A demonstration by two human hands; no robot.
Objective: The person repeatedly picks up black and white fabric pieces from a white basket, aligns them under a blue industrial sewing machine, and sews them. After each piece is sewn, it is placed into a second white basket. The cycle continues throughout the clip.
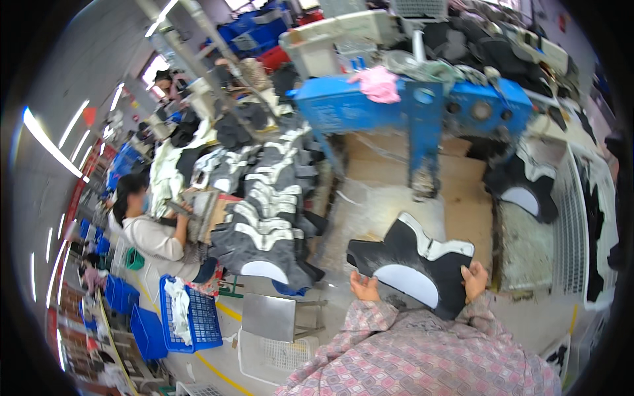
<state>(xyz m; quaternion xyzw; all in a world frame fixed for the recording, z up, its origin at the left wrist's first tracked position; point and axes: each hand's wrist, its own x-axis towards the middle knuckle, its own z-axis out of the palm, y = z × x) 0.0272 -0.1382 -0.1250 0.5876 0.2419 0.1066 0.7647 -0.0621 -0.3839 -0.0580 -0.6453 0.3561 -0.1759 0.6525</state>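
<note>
A flat black shoe upper (413,254) with a white half-moon patch and a white strip lies over the front edge of the worktable, close to my body. On its right edge my right hand (474,281) is closed, thumb and fingers pinching the black material. My left hand (364,286) is just below the upper's left corner, fingers apart and slightly curled, with nothing visible in it. Beyond the upper stands a blue machine (422,119) whose column comes down to the worktable (389,204). A pink cloth (376,84) is draped on the machine.
To the left is a long row of overlapping similar uppers (267,228). Another upper (526,188) lies at the right beside a white crate (571,218). A metal stool (269,317) and blue baskets (191,317) are at lower left. A co-worker (155,231) sits further left.
</note>
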